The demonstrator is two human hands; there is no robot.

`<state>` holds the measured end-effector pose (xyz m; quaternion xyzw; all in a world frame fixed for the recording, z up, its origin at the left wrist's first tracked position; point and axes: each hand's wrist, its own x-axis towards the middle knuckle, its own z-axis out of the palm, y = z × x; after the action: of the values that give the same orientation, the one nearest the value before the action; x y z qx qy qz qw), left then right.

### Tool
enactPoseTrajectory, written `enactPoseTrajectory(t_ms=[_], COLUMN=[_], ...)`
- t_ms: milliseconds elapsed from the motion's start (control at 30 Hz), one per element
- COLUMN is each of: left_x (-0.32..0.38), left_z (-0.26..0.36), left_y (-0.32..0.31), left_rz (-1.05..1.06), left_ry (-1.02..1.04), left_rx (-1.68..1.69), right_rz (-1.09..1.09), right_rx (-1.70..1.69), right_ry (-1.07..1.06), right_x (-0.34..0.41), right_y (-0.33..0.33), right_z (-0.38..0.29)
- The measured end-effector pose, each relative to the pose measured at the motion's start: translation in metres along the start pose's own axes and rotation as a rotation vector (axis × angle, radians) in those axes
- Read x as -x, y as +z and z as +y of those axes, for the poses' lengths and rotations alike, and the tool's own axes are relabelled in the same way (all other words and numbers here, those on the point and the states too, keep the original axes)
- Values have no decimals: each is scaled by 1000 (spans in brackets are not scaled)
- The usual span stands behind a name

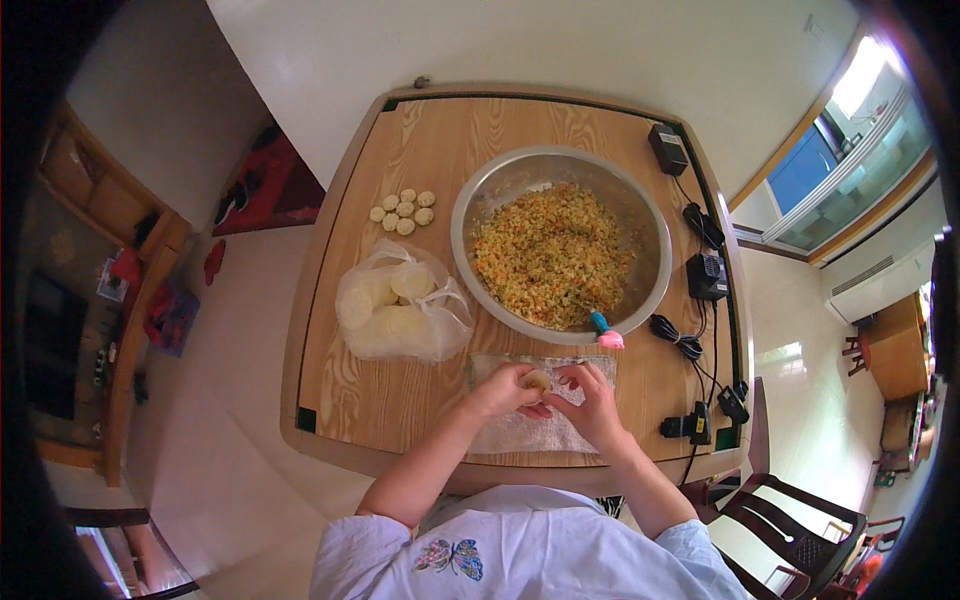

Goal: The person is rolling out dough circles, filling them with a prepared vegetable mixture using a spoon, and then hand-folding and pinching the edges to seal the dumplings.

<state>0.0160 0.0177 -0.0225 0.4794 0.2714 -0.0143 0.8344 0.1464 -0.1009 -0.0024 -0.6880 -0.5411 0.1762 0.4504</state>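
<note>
My left hand (511,391) holds a small pale dough wrapper (535,380) with some filling showing in it. The fingertips of my right hand (589,397) touch the wrapper's right edge. Both hands are above a whitish cloth (525,435) at the table's near side. Beyond them stands a large steel basin (469,292) of chopped yellow, orange and green filling (555,255). A utensil with a blue and pink handle (604,328) leans on its near rim. To the left lies a clear plastic bag (442,330) of round pale wrappers (390,322).
Several small pleated dumplings (405,210) sit behind the bag on the wooden table (390,409). Power adapters (706,276) and coiled black cables (676,337) line the right edge. A dark wooden chair (795,525) stands at the near right, and a wall (525,45) is behind the table.
</note>
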Motion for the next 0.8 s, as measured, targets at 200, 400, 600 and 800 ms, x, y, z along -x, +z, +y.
enactPoseTrajectory(t_ms=[200,400,600,800], left_x=[-1,4,8,2], left_z=[-2,6,4,-7], left_y=[-1,-2,-4,3], left_rz=[43,108,156,291], left_ry=[9,27,78,43], left_rx=[29,115,295,442], right_rz=[-63,68,159,192], right_rx=[138,90,-65,-90], right_ry=[-232,-205,-9,43], right_x=[1,5,10,13], right_y=[-1,11,21,29], right_z=[6,3,-2,1])
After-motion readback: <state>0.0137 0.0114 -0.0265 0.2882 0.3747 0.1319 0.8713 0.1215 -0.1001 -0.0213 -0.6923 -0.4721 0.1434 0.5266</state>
